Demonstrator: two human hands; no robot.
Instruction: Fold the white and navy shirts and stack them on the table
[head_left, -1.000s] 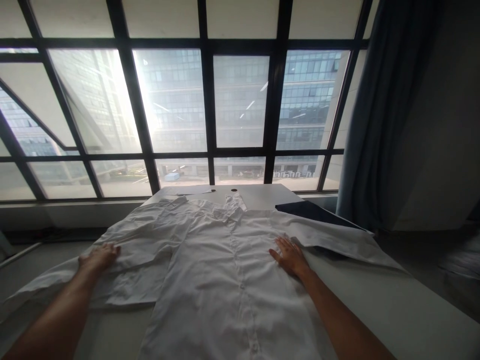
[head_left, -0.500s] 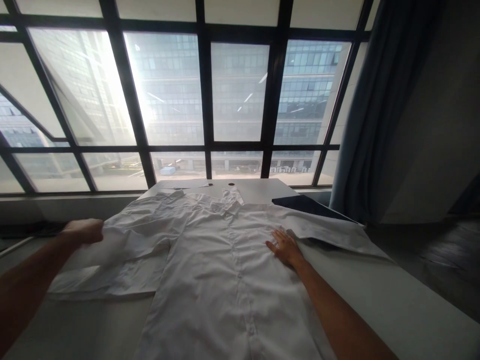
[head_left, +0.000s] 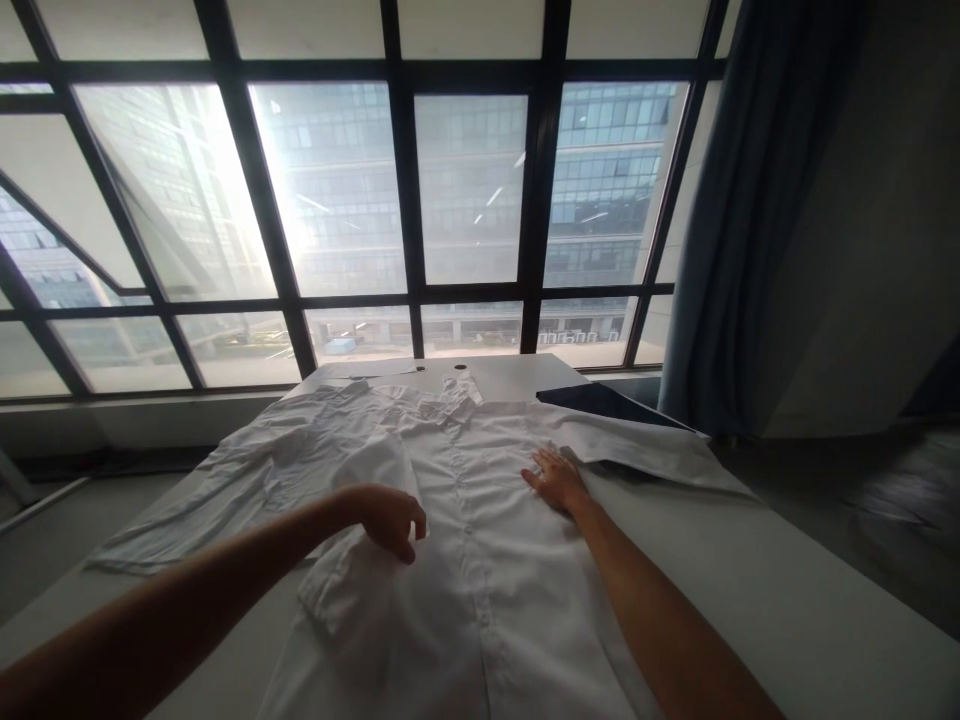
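A white button-up shirt (head_left: 517,590) lies spread front side up, with its button strip running down the middle. My right hand (head_left: 556,480) rests flat on its right side below the shoulder, fingers spread. The left sleeve (head_left: 341,585) is folded inward over the shirt body. Just above this sleeve is my left hand (head_left: 391,520), thumb and forefinger apart and curled, with no cloth visibly between them. The right sleeve (head_left: 660,450) stretches out to the right. Another white garment (head_left: 247,470), wrinkled, lies to the left, partly behind my left forearm.
Everything lies on a white table (head_left: 810,610). Dark navy cloth (head_left: 607,402) lies by and partly under the right sleeve. Flat white material (head_left: 375,369) sits at the far edge. Beyond stand a black-framed window (head_left: 469,190) and a blue curtain (head_left: 720,260).
My left hand has swung from the far left to over the shirt, bringing the left sleeve inward across the body. The right hand stays on the shirt.
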